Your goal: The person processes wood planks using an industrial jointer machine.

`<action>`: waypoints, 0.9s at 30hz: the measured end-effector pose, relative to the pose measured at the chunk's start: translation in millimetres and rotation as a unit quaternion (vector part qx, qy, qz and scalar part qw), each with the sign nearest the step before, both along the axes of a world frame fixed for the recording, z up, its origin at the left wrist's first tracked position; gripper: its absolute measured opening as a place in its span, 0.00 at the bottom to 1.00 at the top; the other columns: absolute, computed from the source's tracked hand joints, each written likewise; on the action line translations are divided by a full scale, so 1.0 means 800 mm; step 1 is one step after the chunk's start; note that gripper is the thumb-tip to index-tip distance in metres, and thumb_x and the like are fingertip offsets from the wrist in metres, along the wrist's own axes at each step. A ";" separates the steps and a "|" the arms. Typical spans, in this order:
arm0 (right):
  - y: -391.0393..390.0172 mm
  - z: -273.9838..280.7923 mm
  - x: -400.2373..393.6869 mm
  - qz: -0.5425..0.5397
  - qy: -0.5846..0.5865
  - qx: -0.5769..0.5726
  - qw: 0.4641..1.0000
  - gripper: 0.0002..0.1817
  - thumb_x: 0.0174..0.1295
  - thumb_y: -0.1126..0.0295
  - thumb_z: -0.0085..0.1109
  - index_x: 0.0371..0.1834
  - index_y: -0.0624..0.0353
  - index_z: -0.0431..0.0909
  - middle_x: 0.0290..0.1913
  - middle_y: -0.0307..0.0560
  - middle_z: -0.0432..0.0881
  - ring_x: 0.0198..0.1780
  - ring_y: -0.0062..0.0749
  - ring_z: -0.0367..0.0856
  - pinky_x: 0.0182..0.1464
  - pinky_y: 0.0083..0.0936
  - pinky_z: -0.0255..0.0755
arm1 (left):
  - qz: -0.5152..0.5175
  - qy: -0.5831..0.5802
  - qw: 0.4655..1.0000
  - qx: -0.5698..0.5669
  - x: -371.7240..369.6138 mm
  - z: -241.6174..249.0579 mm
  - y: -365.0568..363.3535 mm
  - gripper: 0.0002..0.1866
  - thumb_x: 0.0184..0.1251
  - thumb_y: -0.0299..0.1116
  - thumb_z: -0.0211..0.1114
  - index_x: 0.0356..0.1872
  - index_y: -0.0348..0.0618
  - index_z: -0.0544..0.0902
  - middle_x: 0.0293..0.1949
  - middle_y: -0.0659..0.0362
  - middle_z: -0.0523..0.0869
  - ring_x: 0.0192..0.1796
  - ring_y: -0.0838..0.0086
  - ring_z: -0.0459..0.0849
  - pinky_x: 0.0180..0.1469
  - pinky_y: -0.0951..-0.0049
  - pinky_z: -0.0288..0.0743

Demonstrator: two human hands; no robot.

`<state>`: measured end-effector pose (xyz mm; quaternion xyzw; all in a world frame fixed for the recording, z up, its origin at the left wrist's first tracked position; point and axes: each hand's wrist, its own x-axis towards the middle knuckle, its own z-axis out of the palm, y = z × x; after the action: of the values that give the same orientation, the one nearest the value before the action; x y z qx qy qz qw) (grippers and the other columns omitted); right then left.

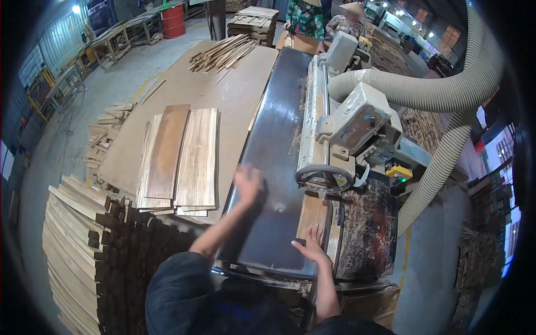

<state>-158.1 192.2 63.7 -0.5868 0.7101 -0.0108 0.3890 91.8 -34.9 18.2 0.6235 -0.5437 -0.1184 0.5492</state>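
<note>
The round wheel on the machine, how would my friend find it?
Start at the long dark machine table running up the middle. On its right side sits the pale grey machine housing. The handwheel hangs at the housing's near end, just above the right hand; it is the only dark spoked ring there.

The left hand (246, 182), blurred, hovers over the dark table (279, 139) of a woodworking machine (352, 123). The right hand (312, 245) lies flat on a board (314, 212) entering the machine. Wooden planks (181, 156) lie stacked just left.
</note>
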 end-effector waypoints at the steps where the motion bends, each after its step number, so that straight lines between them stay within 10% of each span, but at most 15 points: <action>1: -0.007 0.000 0.003 -0.003 -0.003 0.002 1.000 0.63 0.61 0.32 0.56 0.79 0.67 0.31 0.80 0.66 0.20 0.79 0.58 0.13 0.78 0.50 0.22 | 0.001 -0.005 0.996 0.085 0.061 0.051 -0.004 0.20 0.61 0.41 0.68 0.48 0.34 0.82 0.49 0.41 0.82 0.55 0.49 0.79 0.62 0.54 0.69; 7: -0.068 -0.008 -0.013 -0.014 0.005 -0.022 1.000 0.61 0.60 0.34 0.57 0.80 0.66 0.34 0.80 0.67 0.24 0.80 0.59 0.15 0.78 0.50 0.23 | 0.378 -0.249 0.857 0.247 0.374 0.106 -0.037 0.38 0.60 0.58 0.67 0.61 0.35 0.76 0.60 0.35 0.75 0.65 0.44 0.71 0.69 0.50 0.62; 10: -0.103 -0.031 -0.049 -0.041 -0.105 -0.082 0.990 0.51 0.65 0.40 0.56 0.78 0.66 0.46 0.80 0.66 0.31 0.81 0.59 0.23 0.79 0.46 0.30 | 0.291 -0.326 0.870 0.229 0.436 0.016 -0.005 0.45 0.60 0.68 0.60 0.65 0.36 0.73 0.63 0.35 0.73 0.68 0.42 0.67 0.69 0.43 0.60; 13: -0.105 0.003 -0.042 -0.120 -0.180 -0.139 0.966 0.33 0.71 0.47 0.52 0.65 0.67 0.73 0.71 0.67 0.66 0.80 0.50 0.47 0.77 0.35 0.44 | 0.180 -0.316 0.900 0.239 0.389 0.041 0.047 0.50 0.58 0.74 0.55 0.66 0.36 0.72 0.63 0.36 0.73 0.70 0.42 0.65 0.70 0.42 0.57; 15: -0.101 -0.030 -0.036 -0.191 -0.246 -0.094 0.946 0.31 0.72 0.49 0.52 0.64 0.67 0.74 0.69 0.66 0.69 0.79 0.46 0.51 0.77 0.33 0.45 | 0.146 -0.288 0.923 0.210 0.339 0.051 0.090 0.48 0.53 0.71 0.64 0.61 0.35 0.76 0.63 0.38 0.75 0.68 0.42 0.67 0.70 0.45 0.60; 17: -0.070 -0.072 -0.001 -0.102 -0.008 -0.327 0.939 0.35 0.72 0.49 0.51 0.74 0.63 0.62 0.78 0.62 0.54 0.82 0.45 0.41 0.79 0.38 0.39 | 0.077 -0.262 0.946 0.175 0.291 0.065 0.142 0.48 0.44 0.65 0.72 0.60 0.35 0.78 0.62 0.36 0.75 0.68 0.39 0.66 0.69 0.40 0.59; 19: -0.029 -0.049 0.034 -0.020 0.129 -0.204 0.970 0.39 0.72 0.50 0.51 0.79 0.59 0.51 0.82 0.56 0.41 0.83 0.46 0.33 0.80 0.43 0.33 | 0.167 -0.287 0.932 0.146 0.233 0.046 0.190 0.44 0.45 0.67 0.72 0.60 0.48 0.78 0.64 0.30 0.67 0.65 0.35 0.64 0.64 0.37 0.59; 27: 0.143 -0.047 0.117 0.002 -0.040 -0.334 0.942 0.20 0.61 0.67 0.65 0.53 0.66 0.78 0.64 0.58 0.71 0.61 0.54 0.69 0.64 0.42 0.65 | -0.086 -0.200 0.969 0.118 0.091 0.011 0.391 0.42 0.48 0.53 0.78 0.65 0.44 0.75 0.55 0.48 0.74 0.55 0.54 0.73 0.54 0.55 0.69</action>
<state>-64.4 306.7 26.2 -0.6838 0.6483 -0.2697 0.1985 164.5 278.0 26.9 0.6458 -0.6763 -0.1012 0.3397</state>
